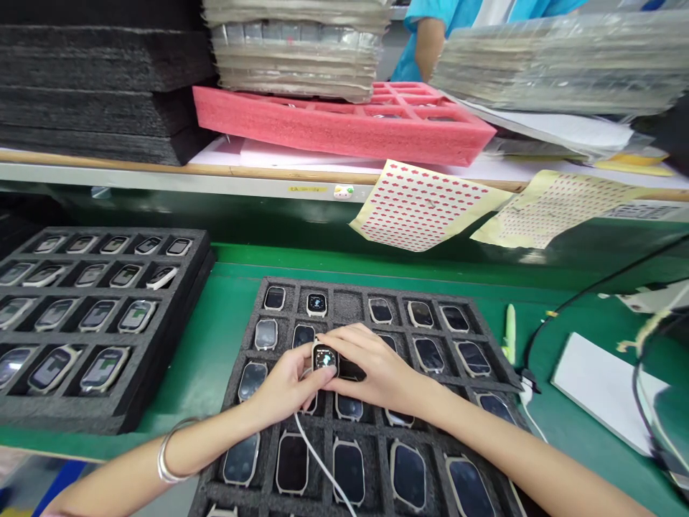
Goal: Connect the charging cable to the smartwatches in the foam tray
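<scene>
Both hands meet over a black foam tray [344,305] full of smartwatch bodies. My left hand [283,388] pinches a watch body [324,357] with a lit screen, held just above the tray's middle cells. A white cable [317,459] runs from under that watch toward me across the tray. My right hand [371,370] curls over the watch's right side, fingers closed on it. One other watch [316,304] in the tray's back row also has a lit screen; the rest are dark.
A second foam tray [199,269] of watches lies at the left. Above, a shelf holds a pink foam tray [323,126], black foam sheets [97,79], bagged stacks and hanging sticker sheets [420,208]. A green pen [509,332], cables and a white pad [597,388] lie right. Another person stands behind.
</scene>
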### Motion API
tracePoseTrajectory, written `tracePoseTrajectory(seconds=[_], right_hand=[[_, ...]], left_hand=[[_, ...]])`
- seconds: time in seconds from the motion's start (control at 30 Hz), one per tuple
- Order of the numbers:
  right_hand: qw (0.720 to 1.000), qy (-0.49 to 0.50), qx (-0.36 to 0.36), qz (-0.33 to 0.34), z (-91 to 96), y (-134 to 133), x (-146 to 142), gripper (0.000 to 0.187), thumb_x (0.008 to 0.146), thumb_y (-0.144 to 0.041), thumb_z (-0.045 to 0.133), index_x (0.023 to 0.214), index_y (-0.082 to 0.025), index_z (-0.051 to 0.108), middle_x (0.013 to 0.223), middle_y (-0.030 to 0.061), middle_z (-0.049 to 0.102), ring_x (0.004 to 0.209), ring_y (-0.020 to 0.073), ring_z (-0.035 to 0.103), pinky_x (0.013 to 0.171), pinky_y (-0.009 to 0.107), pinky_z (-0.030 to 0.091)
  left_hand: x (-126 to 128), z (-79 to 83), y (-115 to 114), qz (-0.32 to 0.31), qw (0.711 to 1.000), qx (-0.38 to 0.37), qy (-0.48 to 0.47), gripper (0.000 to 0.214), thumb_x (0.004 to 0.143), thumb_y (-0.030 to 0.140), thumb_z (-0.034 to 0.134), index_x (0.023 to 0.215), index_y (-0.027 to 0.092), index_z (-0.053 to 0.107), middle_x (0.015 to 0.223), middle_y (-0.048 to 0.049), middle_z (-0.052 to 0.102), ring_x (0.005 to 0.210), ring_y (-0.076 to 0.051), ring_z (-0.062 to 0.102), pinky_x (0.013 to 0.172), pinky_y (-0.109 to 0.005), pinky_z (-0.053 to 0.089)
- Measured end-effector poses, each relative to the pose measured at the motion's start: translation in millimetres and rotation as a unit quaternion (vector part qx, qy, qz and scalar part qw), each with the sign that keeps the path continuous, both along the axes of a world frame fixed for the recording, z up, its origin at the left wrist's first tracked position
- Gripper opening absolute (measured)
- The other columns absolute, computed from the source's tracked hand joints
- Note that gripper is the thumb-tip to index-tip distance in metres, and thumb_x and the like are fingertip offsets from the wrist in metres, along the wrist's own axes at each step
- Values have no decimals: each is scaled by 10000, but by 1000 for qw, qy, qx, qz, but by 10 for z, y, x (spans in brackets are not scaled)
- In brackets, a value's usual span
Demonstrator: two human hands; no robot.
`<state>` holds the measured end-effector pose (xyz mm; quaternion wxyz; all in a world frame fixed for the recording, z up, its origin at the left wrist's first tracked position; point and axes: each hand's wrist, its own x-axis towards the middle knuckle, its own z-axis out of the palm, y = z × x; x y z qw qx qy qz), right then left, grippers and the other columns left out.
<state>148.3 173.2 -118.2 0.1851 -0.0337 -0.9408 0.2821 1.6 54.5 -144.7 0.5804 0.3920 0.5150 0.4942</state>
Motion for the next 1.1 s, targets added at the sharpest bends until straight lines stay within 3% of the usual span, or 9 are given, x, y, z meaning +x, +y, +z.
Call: tracePoseTrajectory(seconds=[0.33,1.1], right_hand=[[1000,-23,-5,-7,25,-12,18,424,860,-339,642,1237,-188,520,1074,106,606,1013,246,546,875,392,452],[1000,-27,13,-10,65,0,22,385,851,-323,635,1188,-157,546,1027,115,528,960,237,518,844,381,468]], left_hand=[[13,3,8,5,1000,8,11,295,831,369,601,1009,135,582,600,62,477,362,-29,293,340,-177,213],[14,-32,0,-4,1000,8,18,308,834,371,596,1014,123,574,588,74,450,369,-35,306,364,-183,243]])
